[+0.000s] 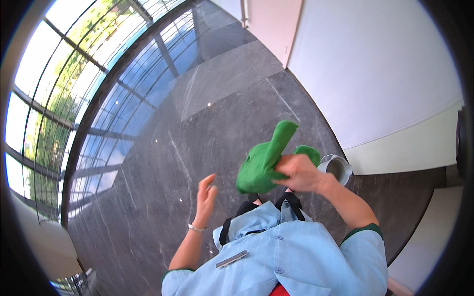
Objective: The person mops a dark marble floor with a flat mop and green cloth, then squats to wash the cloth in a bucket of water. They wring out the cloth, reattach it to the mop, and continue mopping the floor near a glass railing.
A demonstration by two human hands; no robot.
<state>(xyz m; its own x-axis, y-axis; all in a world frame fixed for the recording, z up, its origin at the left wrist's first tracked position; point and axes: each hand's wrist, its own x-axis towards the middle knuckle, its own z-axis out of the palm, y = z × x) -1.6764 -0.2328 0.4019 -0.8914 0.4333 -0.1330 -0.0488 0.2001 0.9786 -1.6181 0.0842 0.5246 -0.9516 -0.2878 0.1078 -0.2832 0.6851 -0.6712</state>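
A bunched green cloth (pixel 259 168) hangs from my right hand (pixel 301 173), whose fingers are closed around its middle. One flap of the cloth sticks up and away from me, and a smaller fold shows beyond my knuckles. My left hand (pixel 206 198) is raised off to the left of the cloth, apart from it and holding nothing, its thumb and fingers slightly bent. Just past my right wrist, a pale grey bucket (pixel 348 171) with a wire handle stands on the floor; my forearm covers part of it. What is inside the bucket is hard to make out.
Dark grey veined stone flooring (pixel 222 140) spreads around me and mirrors the window. Tall gridded window panes (pixel 48 77) curve along the left. A white wall (pixel 370 74) and a pale door (pixel 272 26) bound the right side. A light panel (pixel 426 229) stands at lower right.
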